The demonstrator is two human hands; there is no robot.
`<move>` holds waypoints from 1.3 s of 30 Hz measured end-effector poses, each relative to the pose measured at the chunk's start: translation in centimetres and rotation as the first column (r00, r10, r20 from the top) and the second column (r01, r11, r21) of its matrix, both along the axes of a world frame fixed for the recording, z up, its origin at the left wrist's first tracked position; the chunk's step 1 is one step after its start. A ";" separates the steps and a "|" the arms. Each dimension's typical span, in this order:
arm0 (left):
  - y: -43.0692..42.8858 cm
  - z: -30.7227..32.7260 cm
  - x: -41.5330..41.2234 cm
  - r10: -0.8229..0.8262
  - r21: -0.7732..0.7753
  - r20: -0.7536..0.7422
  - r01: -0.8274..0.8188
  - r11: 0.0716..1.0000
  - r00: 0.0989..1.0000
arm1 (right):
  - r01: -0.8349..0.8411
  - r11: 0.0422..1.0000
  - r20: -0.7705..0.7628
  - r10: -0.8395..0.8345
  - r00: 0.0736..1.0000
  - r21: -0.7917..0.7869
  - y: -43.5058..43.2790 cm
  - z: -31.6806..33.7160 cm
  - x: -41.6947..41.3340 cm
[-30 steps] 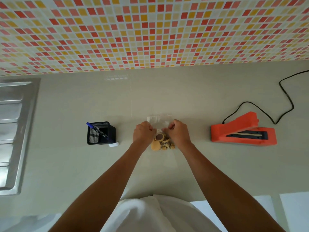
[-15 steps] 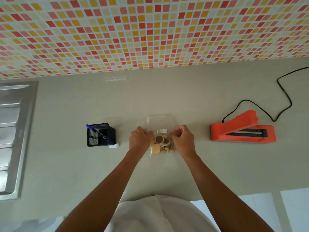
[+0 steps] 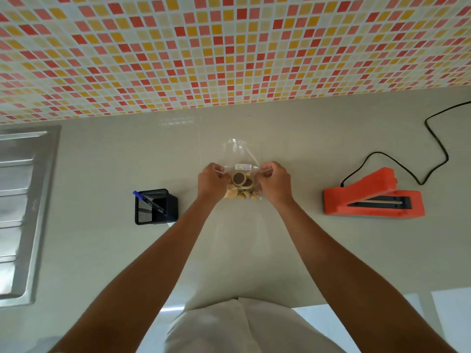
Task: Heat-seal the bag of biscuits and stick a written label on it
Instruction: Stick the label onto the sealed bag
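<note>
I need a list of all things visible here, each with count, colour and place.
bag of biscuits: one, clear, counter centre
label: one, white, on the bag
heat sealer: one, orange, right
cord: one, black, behind the sealer
pen holder: one, black mesh, left
pen: one, blue, in the holder
sink drainboard: one, steel, far left
tiled wall: one, red-yellow mosaic, behind the counter
garment: one, white, bottom centre
hands: two; left hand and right hand pinch the bag's sides
</note>
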State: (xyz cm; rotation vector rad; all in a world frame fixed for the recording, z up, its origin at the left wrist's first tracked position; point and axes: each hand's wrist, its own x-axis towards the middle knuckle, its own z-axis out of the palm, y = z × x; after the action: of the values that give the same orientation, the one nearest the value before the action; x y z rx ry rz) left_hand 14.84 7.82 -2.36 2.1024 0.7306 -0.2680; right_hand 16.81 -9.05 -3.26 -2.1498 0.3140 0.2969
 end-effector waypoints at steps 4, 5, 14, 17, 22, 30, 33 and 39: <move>0.6 0.1 2.8 0.006 0.012 -0.037 -0.005 1.000 0.999 | 0.001 1.000 -0.006 -0.002 1.000 -0.019 1.0 0.3 3.7; 0.8 0.1 3.2 0.005 0.008 -0.042 -0.005 1.000 0.999 | 0.004 1.000 -0.010 -0.005 1.000 -0.026 1.1 0.3 4.4; 1.2 0.4 3.3 -0.040 0.021 -0.052 0.041 0.999 0.998 | 0.019 0.999 -0.023 -0.020 1.000 -0.026 1.8 -0.2 4.1; 1.6 1.9 1.6 -0.048 0.032 0.067 0.046 0.998 0.997 | 0.022 0.999 0.079 -0.018 0.997 -0.050 2.4 -0.1 2.2; 4.5 4.8 -3.9 -0.028 0.187 0.361 -0.043 0.981 0.932 | -0.104 0.985 0.039 0.099 0.994 0.141 6.3 1.8 -3.1; 13.6 5.7 -12.1 0.264 0.173 0.287 -0.321 0.931 0.921 | -0.271 0.916 -0.143 0.323 0.935 0.295 13.1 1.4 -10.5; 15.8 4.7 -14.2 0.300 0.077 0.092 -0.307 0.949 0.950 | -0.284 0.918 -0.205 0.345 0.916 0.276 14.7 1.4 -11.6; 15.7 2.8 -15.4 0.131 -0.069 -0.133 -0.141 0.988 0.982 | -0.420 0.908 -0.153 0.414 0.898 -0.010 16.5 0.1 -13.2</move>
State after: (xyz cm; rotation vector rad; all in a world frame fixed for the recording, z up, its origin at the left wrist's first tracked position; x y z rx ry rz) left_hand -0.54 23.51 0.46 1.9650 0.9211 -0.3530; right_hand 3.62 7.49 -3.19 -2.2285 -0.0669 0.7027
